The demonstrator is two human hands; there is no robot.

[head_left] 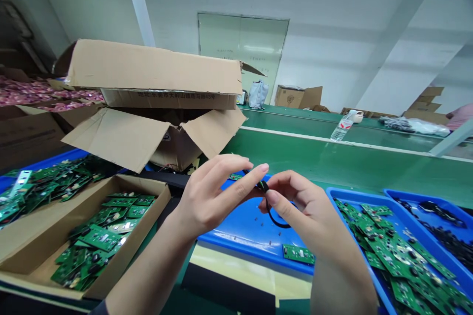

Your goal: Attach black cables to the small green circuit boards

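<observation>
A thin black cable (262, 186) is bunched and curled between my hands, above a blue tray (232, 237). Its bundle is pinched between the thumb and fingers of my right hand (305, 206), and a loop hangs below them. My left hand (216, 194) has its fingertips closed at the other side of the bundle; its thumb is hidden. Within the tray, one green circuit board (298, 254) lies near the front edge and another board (235, 176) shows partly behind my left hand. Small dark bits are scattered on the tray floor.
On the left stand a cardboard box (148, 183) of circuit boards and a large open carton (121, 135). At right are a blue tray (373, 291) of boards and another tray (391, 193) with black cables. A water bottle (342, 128) leans beyond the green ledge (288, 152).
</observation>
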